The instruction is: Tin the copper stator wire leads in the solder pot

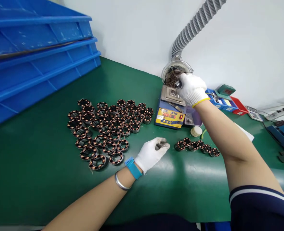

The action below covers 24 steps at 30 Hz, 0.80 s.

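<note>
My right hand (pixel 192 86), in a white knit glove, is closed on a small dark part with a metallic side (pixel 178 84), apparently a motor stator. Most of it is hidden by the fingers. The hand is over the solder pot (pixel 168 93) with the yellow-fronted display panel. My left hand (pixel 153 153), also gloved, rests low over the green table with curled fingers apart and nothing between them. To its left stand many wound motor stators (pixel 113 125) in a cluster. A smaller group of stators (pixel 197 146) lies to its right.
Behind the pot, a round fume hood (pixel 166 72) hangs on a grey flexible duct (pixel 197 27). Blue crates (pixel 43 61) are stacked at left. Right of the pot are a round whitish pad (pixel 196 131), a blue bin (pixel 228 107), a red bin (pixel 239 106) and a calculator (pixel 254 113).
</note>
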Each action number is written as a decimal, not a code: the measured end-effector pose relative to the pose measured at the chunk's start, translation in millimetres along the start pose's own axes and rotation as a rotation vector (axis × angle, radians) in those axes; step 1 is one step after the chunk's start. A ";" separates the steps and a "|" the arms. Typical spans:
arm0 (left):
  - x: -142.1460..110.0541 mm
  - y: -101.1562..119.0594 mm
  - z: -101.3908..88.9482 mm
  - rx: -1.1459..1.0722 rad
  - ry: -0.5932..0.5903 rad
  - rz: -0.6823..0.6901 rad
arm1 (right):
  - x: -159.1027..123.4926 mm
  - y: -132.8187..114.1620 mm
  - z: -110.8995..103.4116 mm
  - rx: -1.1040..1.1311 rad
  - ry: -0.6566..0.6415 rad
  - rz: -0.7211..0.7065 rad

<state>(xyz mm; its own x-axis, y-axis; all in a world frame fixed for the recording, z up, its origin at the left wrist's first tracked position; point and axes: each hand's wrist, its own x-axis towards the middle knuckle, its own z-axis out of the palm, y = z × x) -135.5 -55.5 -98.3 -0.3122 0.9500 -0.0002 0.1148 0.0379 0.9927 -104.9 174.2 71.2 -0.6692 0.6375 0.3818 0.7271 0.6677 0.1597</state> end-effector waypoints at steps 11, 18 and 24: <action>-3.3 0.4 -4.7 0.031 0.305 0.087 | -126.7 -55.9 25.4 0.722 -0.339 0.094; -2.1 -9.7 -0.8 -0.026 0.357 0.096 | -140.5 -54.2 15.1 1.094 -0.583 0.185; -4.1 -6.5 1.2 -0.009 0.318 0.075 | -130.1 -52.5 17.2 0.994 -0.655 0.256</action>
<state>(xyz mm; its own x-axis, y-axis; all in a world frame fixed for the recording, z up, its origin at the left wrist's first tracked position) -133.9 -59.2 -104.9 -0.5824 0.8055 0.1096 0.1406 -0.0330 0.9895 -58.6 62.8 -2.5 -0.6833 0.6754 -0.2773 0.6071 0.3146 -0.7297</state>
